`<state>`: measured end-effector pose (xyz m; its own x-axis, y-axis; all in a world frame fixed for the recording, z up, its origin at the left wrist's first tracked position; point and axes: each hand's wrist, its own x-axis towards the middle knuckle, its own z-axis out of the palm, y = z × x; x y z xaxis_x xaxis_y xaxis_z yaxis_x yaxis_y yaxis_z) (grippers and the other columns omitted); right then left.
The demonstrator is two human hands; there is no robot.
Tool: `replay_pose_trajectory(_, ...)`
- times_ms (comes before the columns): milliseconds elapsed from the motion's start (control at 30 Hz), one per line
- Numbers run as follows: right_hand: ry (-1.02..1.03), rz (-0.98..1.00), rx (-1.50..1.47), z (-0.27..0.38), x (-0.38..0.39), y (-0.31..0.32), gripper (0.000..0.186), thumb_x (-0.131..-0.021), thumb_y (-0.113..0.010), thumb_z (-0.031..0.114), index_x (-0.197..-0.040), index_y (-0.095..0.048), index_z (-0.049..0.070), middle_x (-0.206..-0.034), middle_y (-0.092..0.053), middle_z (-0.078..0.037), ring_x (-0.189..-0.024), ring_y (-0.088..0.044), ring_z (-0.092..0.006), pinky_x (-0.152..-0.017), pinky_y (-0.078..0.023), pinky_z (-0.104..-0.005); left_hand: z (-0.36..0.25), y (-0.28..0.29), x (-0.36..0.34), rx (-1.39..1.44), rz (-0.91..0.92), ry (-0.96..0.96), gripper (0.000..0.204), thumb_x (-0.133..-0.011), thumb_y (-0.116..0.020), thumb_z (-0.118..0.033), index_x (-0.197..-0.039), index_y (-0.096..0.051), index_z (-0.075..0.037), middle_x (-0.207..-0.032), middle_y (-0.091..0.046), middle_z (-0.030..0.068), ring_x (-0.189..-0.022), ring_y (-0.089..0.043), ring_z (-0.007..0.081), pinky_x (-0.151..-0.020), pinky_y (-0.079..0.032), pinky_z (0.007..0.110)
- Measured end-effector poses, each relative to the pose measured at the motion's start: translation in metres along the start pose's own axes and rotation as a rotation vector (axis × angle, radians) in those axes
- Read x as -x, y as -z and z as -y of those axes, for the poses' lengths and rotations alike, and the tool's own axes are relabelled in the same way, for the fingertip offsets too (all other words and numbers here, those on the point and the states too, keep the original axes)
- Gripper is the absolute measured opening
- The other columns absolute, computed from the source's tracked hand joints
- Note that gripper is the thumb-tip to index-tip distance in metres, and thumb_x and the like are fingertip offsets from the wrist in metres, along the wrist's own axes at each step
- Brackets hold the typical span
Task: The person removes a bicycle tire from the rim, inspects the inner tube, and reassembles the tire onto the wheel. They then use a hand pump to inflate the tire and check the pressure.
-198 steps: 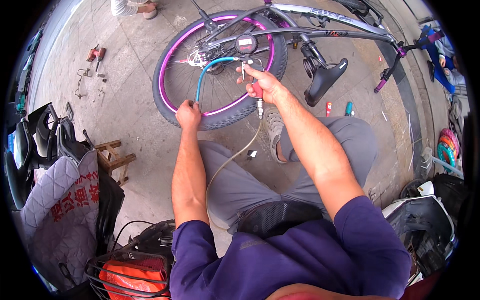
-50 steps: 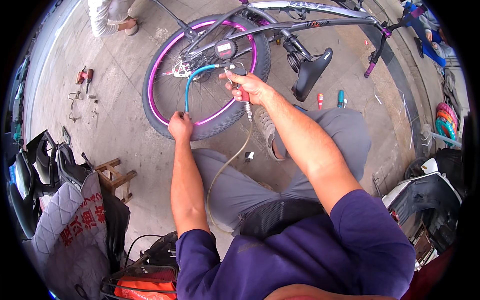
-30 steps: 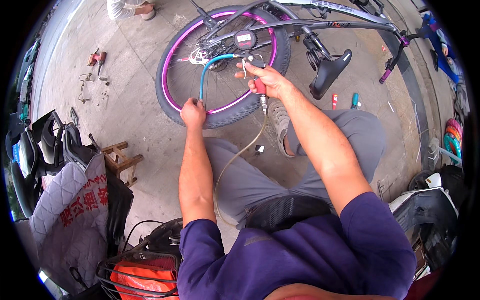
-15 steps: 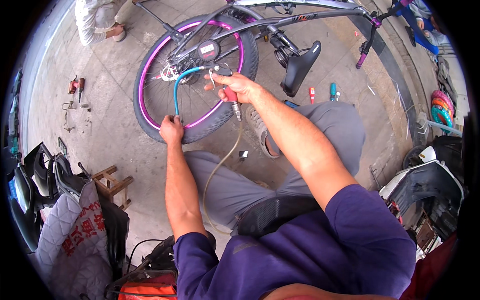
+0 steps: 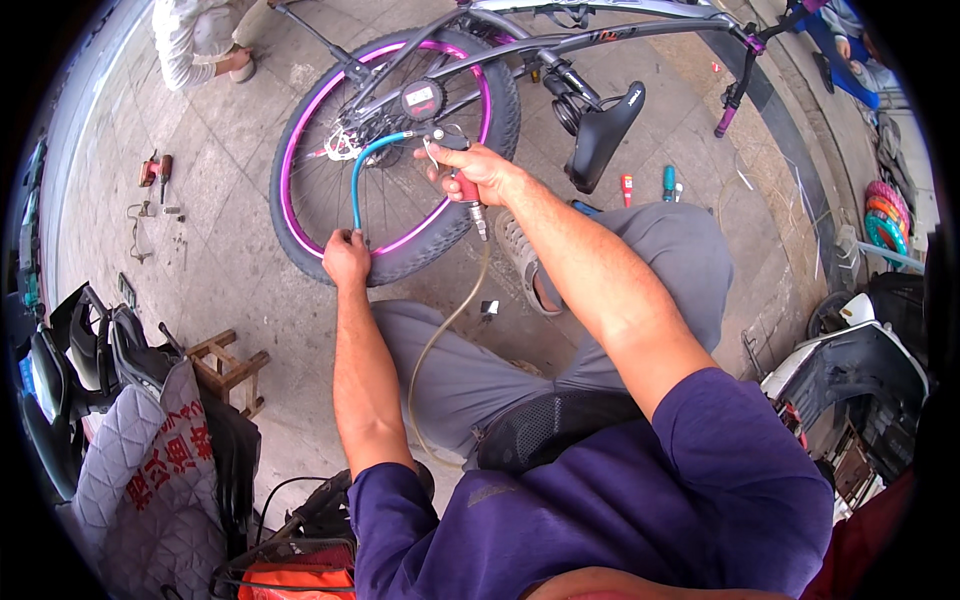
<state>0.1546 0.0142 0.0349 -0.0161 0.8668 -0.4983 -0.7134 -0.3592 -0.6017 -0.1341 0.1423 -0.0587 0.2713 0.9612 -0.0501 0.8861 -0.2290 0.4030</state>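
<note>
A tire inflator gun (image 5: 424,99) with a round dial gauge and red grip is held in my right hand (image 5: 482,172), the fingers wrapped round its grip and lever. Its short blue hose (image 5: 358,182) runs down to my left hand (image 5: 346,259), which pinches the hose end at the near rim of a fat-tired wheel (image 5: 283,190). The valve, if there, is hidden by the fingers. A pale air hose (image 5: 440,330) hangs from the gun's metal coupling and crosses my leg. The wheel, with a magenta rim, belongs to a grey bicycle (image 5: 560,42) lying on its side.
The black saddle (image 5: 603,138) lies to the right of the wheel. Screwdrivers (image 5: 668,182) and a red drill (image 5: 163,170) rest on the pavement. Left stands a wooden stool (image 5: 228,370); right, a scooter (image 5: 850,375). Another person in white sleeves (image 5: 188,40) is at far left.
The view has shifted slightly, so everything sits a little to the right. Both hands keep their grips on the inflator gun and the hose end.
</note>
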Motion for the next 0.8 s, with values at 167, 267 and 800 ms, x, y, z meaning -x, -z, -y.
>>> replay_pose_trajectory(167, -0.004, 0.004, 0.016, -0.001, 0.002, -0.007, 0.053, -0.1, -0.066, 0.045, -0.137, -0.058, 0.008, -0.081, -0.051, 0.003, -0.056, -0.045, -0.0042, -0.05, -0.039, -0.0238, -0.002, 0.006, 0.004, 0.029, 0.003, 0.03, 0.028, -0.088, -0.074, -0.031, -0.093, -0.074, -0.004, -0.089, -0.075, 0.0174, -0.09, -0.071, 0.0389, -0.083, -0.053, 0.049)
replay_pose_trajectory(267, 0.025, -0.02, 0.031, 0.001, 0.005, -0.008, 0.052, -0.1, -0.067, 0.044, -0.135, -0.059, 0.007, -0.079, -0.05, 0.004, -0.055, -0.044, -0.0035, -0.049, -0.039, -0.0227, -0.004, 0.006, 0.002, 0.011, -0.021, -0.02, 0.029, -0.088, -0.072, -0.032, -0.093, -0.074, -0.003, -0.091, -0.074, 0.0211, -0.092, -0.071, 0.041, -0.086, -0.052, 0.049)
replay_pose_trajectory(800, 0.045, -0.032, 0.104, 0.001, 0.004, -0.008, 0.052, -0.101, -0.065, 0.043, -0.141, -0.058, 0.011, -0.114, -0.069, -0.008, -0.063, -0.055, -0.0094, -0.055, -0.046, -0.0249, -0.009, 0.009, 0.002, 0.007, 0.018, 0.053, 0.029, -0.088, -0.072, -0.033, -0.095, -0.075, -0.005, -0.091, -0.075, 0.0192, -0.092, -0.071, 0.0389, -0.086, -0.053, 0.048)
